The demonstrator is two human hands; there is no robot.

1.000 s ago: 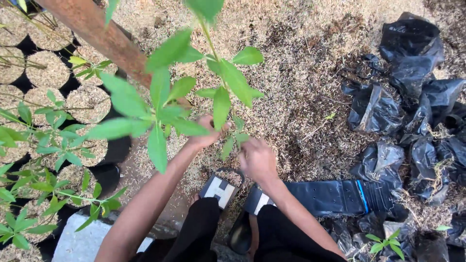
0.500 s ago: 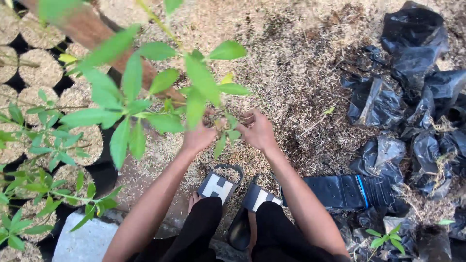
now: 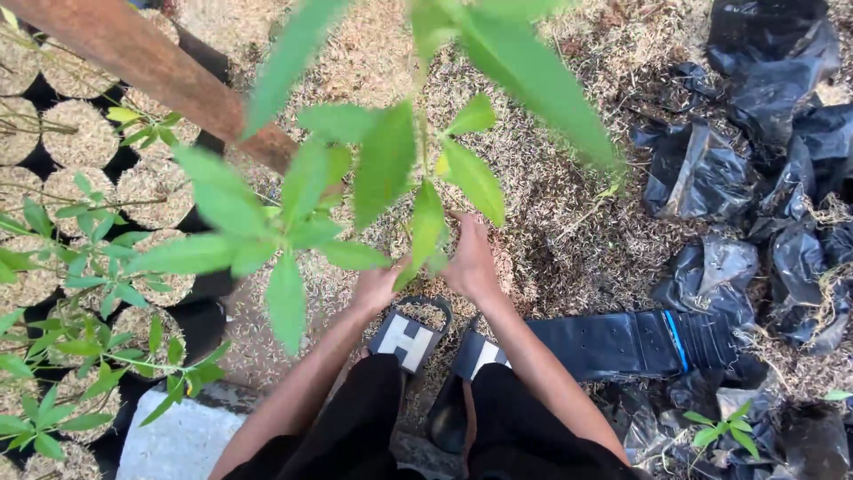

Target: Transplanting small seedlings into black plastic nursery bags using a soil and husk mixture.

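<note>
A young seedling with long green leaves (image 3: 386, 160) rises close to the camera and fills the middle of the view. My left hand (image 3: 375, 286) and my right hand (image 3: 471, 262) are cupped together around its lower end, just above the husk-covered ground (image 3: 551, 204). Leaves hide the stem's base and most of my left fingers. My right fingers point away from me, pressed against the plant's base. I am crouched, with my black sandals (image 3: 409, 338) right below my hands.
Crumpled black plastic bags (image 3: 702, 178) lie at the right, with a flat stack of black bags (image 3: 622, 342) by my right leg. Husk-filled black pots (image 3: 75, 133) with seedlings crowd the left. A brown pole (image 3: 151, 67) slants across the upper left. A pale block (image 3: 173, 440) sits bottom left.
Both hands have moved a little farther from my body, still together at the plant's base. The leaves have come much closer to the camera and now look larger.
</note>
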